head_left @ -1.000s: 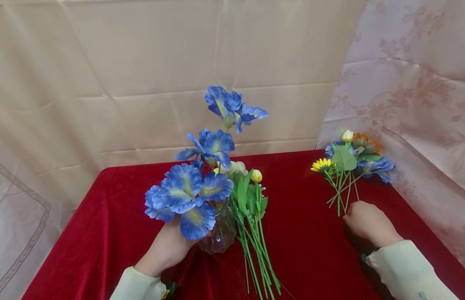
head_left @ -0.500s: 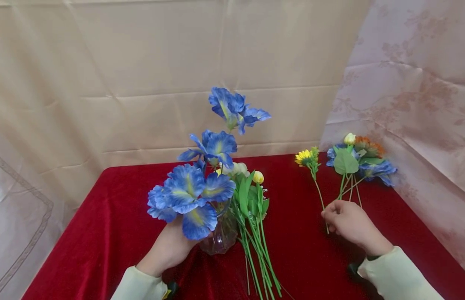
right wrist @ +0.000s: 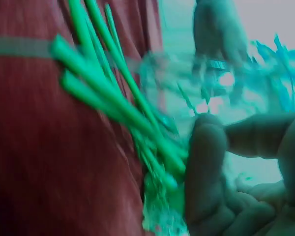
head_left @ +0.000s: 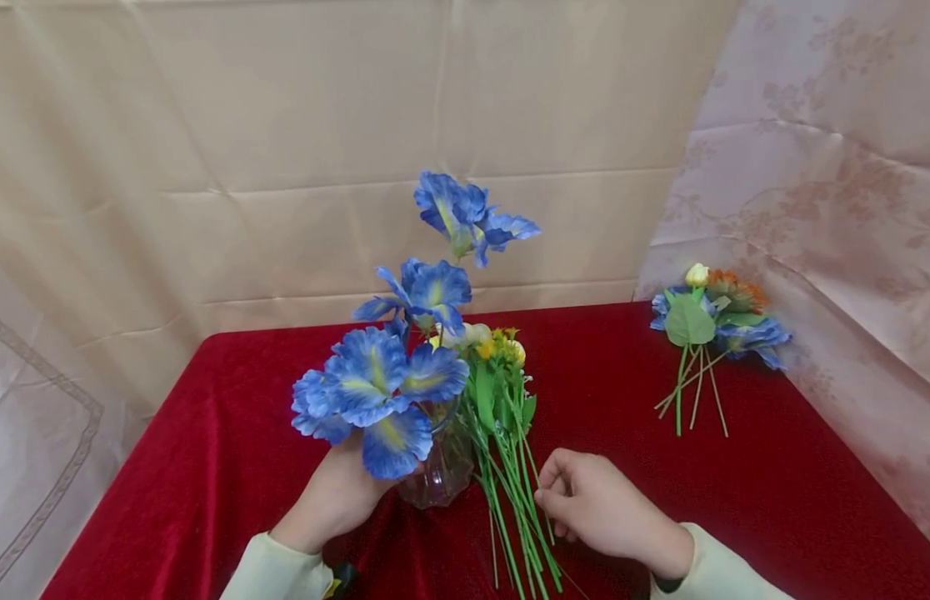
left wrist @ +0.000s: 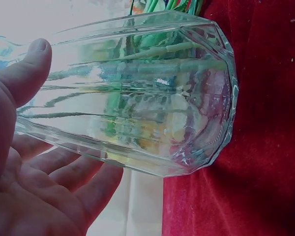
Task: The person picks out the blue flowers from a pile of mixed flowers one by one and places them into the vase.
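Note:
My left hand holds the clear faceted glass vase at its side; in the left wrist view the thumb and fingers lie on either side of the glass. Blue irises rise from the vase, and their petals hide part of that hand. Right of the vase lies a bunch of green stems with pale blooms. A small yellow sunflower lies over this bunch. Its stem end runs to the fingertips of my right hand, where thumb and forefinger pinch it; the right wrist view is blurred there.
A second pile, with a white tulip bud, an orange flower and blue irises, lies at the back right of the red cloth-covered table. Beige cloth hangs behind, patterned cloth at the right.
My right hand has taken the sunflower from the back right pile and carried it left to the bunch beside the vase. My left hand has stayed on the vase.

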A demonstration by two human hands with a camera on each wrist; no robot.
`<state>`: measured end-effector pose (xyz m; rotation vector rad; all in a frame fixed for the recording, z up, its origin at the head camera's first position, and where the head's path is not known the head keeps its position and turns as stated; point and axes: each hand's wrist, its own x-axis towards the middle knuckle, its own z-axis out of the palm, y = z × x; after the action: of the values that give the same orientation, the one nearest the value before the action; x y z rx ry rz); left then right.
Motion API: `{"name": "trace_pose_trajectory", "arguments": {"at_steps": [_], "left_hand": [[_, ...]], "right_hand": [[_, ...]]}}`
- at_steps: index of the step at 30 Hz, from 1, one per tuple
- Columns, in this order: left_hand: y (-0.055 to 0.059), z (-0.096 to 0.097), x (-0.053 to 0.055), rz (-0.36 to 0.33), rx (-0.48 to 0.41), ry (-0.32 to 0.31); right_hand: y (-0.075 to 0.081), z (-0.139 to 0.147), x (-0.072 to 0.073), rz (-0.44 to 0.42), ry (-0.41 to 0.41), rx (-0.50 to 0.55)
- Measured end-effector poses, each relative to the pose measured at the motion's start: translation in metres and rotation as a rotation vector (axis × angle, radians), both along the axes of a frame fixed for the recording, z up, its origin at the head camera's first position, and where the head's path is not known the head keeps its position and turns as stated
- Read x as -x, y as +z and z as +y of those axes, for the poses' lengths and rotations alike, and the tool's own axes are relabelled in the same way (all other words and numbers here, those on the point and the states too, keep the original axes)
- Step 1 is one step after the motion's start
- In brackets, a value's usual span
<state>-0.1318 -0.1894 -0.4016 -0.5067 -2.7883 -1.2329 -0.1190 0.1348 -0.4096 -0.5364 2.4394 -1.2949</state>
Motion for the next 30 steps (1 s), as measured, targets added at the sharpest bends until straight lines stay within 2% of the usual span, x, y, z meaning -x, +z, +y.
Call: {"name": "trace_pose_trajectory", "arguments": {"at_steps": [3, 6, 9, 17, 22, 27, 30], "left_hand": [[0.000, 0.000, 0.000, -0.007, -0.011, -0.004], [-0.001, 0.001, 0.000, -0.010, -0.014, -0.005], [-0.001, 0.001, 0.000, -0.003, -0.005, -0.008], [-0.001, 0.000, 0.000, 0.025, 0.003, 0.003], [-0.002, 0.000, 0.000, 0.018, -0.005, 0.003], [-0.001, 0.000, 0.000, 0.034, -0.010, -0.010], [-0.001, 0.000, 0.000, 0.033, -0.016, -0.012]], "right_hand": [[-0.002, -0.008, -0.004, 0.095, 0.041, -0.123], [-0.003, -0.012, -0.004, 0.238, -0.006, -0.254], [-0.004, -0.013, -0.002, 0.310, -0.054, -0.303], [-0.008, -0.015, -0.001, 0.430, 0.015, -0.361], [-0.010, -0.012, -0.002, 0.429, 0.031, -0.427], [-0.016, -0.009, 0.000, 0.479, 0.140, -0.489], [-0.017, -0.006, 0.001, 0.493, 0.178, -0.491]]}}
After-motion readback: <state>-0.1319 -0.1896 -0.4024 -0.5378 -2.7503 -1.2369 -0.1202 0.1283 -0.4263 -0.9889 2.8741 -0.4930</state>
